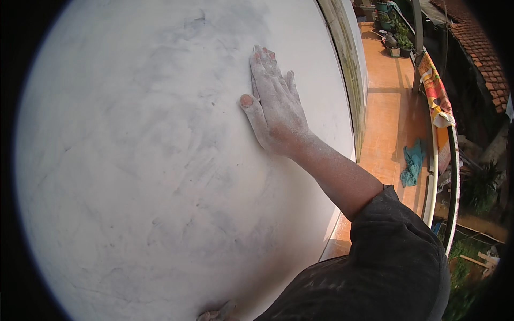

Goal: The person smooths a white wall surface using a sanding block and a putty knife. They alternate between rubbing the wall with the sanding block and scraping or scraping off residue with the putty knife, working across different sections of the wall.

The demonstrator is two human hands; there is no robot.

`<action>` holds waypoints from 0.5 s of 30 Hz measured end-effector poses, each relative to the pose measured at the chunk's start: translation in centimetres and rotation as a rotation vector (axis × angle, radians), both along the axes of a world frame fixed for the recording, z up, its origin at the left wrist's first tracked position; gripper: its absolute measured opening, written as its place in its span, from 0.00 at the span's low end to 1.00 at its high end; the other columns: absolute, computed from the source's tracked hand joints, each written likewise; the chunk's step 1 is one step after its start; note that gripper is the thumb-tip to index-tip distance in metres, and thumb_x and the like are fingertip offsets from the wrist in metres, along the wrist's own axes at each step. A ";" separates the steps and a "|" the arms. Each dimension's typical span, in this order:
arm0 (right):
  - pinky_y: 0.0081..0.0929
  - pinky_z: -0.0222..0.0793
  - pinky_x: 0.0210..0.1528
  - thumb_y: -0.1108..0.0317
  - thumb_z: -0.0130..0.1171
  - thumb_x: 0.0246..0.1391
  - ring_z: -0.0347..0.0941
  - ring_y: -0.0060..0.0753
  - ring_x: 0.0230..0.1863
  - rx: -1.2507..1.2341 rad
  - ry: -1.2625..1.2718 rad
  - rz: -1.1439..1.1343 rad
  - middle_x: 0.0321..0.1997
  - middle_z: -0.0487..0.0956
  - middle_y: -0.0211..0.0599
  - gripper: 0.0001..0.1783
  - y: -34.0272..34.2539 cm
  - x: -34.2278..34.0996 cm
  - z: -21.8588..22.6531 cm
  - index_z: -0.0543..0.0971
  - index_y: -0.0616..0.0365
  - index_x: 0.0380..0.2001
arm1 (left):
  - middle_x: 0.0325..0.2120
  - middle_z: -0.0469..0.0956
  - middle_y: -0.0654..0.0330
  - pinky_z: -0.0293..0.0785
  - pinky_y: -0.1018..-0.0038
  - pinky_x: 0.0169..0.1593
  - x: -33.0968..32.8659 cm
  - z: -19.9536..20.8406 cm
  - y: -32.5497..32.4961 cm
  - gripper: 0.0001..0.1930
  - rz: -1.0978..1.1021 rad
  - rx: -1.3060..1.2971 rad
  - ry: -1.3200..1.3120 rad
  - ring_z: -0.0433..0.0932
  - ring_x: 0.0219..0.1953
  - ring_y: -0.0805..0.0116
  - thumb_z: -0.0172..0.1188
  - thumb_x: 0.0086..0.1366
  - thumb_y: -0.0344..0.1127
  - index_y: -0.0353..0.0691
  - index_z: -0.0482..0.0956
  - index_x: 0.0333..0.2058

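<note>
A broad white wall (134,176), smudged with grey patches and dusted with powder, fills most of the view. My right hand (277,104) lies flat against its upper right part, fingers stretched out and thumb spread to the left. White powder coats the back of the hand and the wrist; whatever may be under the palm is hidden. At the lower edge a small dusty shape (218,312) shows beside the wall, perhaps part of my left hand, cut off so that its fingers cannot be made out.
A weathered wooden post (348,69) edges the wall on the right. Past it runs an orange tiled balcony floor (383,112) with a crumpled teal cloth (412,163) on it. A colourful cloth (435,88) hangs over the railing (454,187). Potted plants (400,37) stand at the far end.
</note>
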State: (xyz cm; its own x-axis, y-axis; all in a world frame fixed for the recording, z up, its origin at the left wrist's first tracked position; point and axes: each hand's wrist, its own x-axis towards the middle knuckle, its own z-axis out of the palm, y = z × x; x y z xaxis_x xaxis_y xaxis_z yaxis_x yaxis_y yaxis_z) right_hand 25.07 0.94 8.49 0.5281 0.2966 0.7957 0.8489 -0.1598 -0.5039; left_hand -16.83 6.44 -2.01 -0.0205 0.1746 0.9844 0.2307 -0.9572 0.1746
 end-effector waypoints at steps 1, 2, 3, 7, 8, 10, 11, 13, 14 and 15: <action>0.69 0.26 0.77 0.46 0.47 0.69 0.28 0.61 0.82 0.057 0.046 -0.025 0.82 0.36 0.54 0.48 0.1 1.1 1.3 0.41 0.67 0.76 | 0.22 0.75 0.56 0.67 0.71 0.26 0.0 -0.1 0.0 0.16 0.001 -0.002 -0.002 0.71 0.22 0.63 0.54 0.69 0.40 0.32 0.80 0.30; 0.69 0.26 0.77 0.45 0.48 0.69 0.28 0.61 0.82 0.041 0.041 0.009 0.82 0.36 0.54 0.49 0.1 0.5 0.9 0.41 0.68 0.76 | 0.22 0.74 0.56 0.67 0.71 0.26 0.0 0.0 0.0 0.16 0.000 -0.003 -0.002 0.71 0.22 0.63 0.54 0.69 0.40 0.32 0.80 0.30; 0.70 0.26 0.77 0.44 0.49 0.68 0.27 0.60 0.82 0.048 0.036 0.028 0.82 0.36 0.54 0.50 0.1 -0.6 0.2 0.41 0.68 0.75 | 0.21 0.74 0.56 0.67 0.71 0.26 0.0 -0.1 0.0 0.16 -0.002 -0.005 0.001 0.71 0.22 0.63 0.54 0.69 0.40 0.32 0.80 0.30; 0.70 0.27 0.77 0.37 0.52 0.64 0.26 0.57 0.83 -0.092 -0.096 0.162 0.82 0.35 0.54 0.57 -0.8 -5.6 -4.2 0.40 0.69 0.75 | 0.21 0.74 0.56 0.67 0.71 0.26 0.1 0.0 0.0 0.16 -0.006 0.007 -0.005 0.71 0.22 0.63 0.54 0.69 0.40 0.32 0.79 0.29; 0.70 0.27 0.77 0.35 0.52 0.63 0.26 0.56 0.83 -0.123 -0.126 0.128 0.82 0.35 0.54 0.58 -0.7 -5.2 -4.0 0.40 0.69 0.75 | 0.21 0.74 0.56 0.68 0.71 0.26 0.1 0.0 0.0 0.16 -0.006 0.011 -0.003 0.71 0.22 0.63 0.54 0.69 0.40 0.32 0.79 0.29; 0.71 0.26 0.77 0.33 0.53 0.62 0.27 0.57 0.83 -0.139 -0.095 0.062 0.82 0.36 0.56 0.60 -0.8 -3.3 -2.0 0.41 0.70 0.75 | 0.21 0.74 0.56 0.68 0.70 0.26 0.1 0.0 0.0 0.16 -0.009 0.003 0.004 0.71 0.22 0.63 0.54 0.69 0.40 0.32 0.79 0.29; 0.71 0.26 0.77 0.32 0.52 0.62 0.27 0.57 0.83 -0.057 -0.043 0.058 0.82 0.36 0.56 0.60 -0.6 -1.9 -0.5 0.41 0.70 0.75 | 0.21 0.74 0.56 0.68 0.70 0.26 0.1 0.0 0.0 0.16 -0.009 0.001 0.005 0.71 0.22 0.63 0.54 0.70 0.40 0.32 0.79 0.29; 0.72 0.26 0.76 0.30 0.50 0.62 0.27 0.58 0.82 0.088 0.059 0.033 0.82 0.36 0.56 0.60 -0.2 -0.1 1.6 0.41 0.70 0.75 | 0.21 0.74 0.56 0.68 0.70 0.26 0.1 0.0 0.0 0.16 -0.010 -0.008 0.004 0.71 0.22 0.63 0.54 0.70 0.40 0.32 0.79 0.29; 0.68 0.26 0.78 0.31 0.47 0.64 0.29 0.56 0.82 0.136 0.054 0.035 0.81 0.38 0.57 0.58 0.1 -1.5 0.9 0.42 0.70 0.75 | 0.21 0.74 0.56 0.68 0.70 0.26 0.1 0.0 0.0 0.16 -0.012 -0.007 0.005 0.71 0.22 0.63 0.54 0.70 0.40 0.33 0.79 0.29; 0.67 0.26 0.78 0.32 0.47 0.64 0.29 0.56 0.83 0.077 0.023 0.117 0.81 0.38 0.57 0.58 -0.3 -3.8 -0.8 0.42 0.70 0.75 | 0.21 0.74 0.56 0.68 0.70 0.26 0.1 0.0 0.0 0.16 -0.014 -0.007 0.005 0.71 0.22 0.63 0.54 0.70 0.40 0.33 0.79 0.29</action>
State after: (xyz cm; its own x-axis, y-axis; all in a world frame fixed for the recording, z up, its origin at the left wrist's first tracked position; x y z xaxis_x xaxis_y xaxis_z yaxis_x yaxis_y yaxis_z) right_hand 21.26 0.68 7.72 0.5115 0.2957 0.8068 0.8477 -0.0200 -0.5301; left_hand -16.77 6.46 -1.97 -0.0132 0.1818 0.9832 0.2180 -0.9592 0.1803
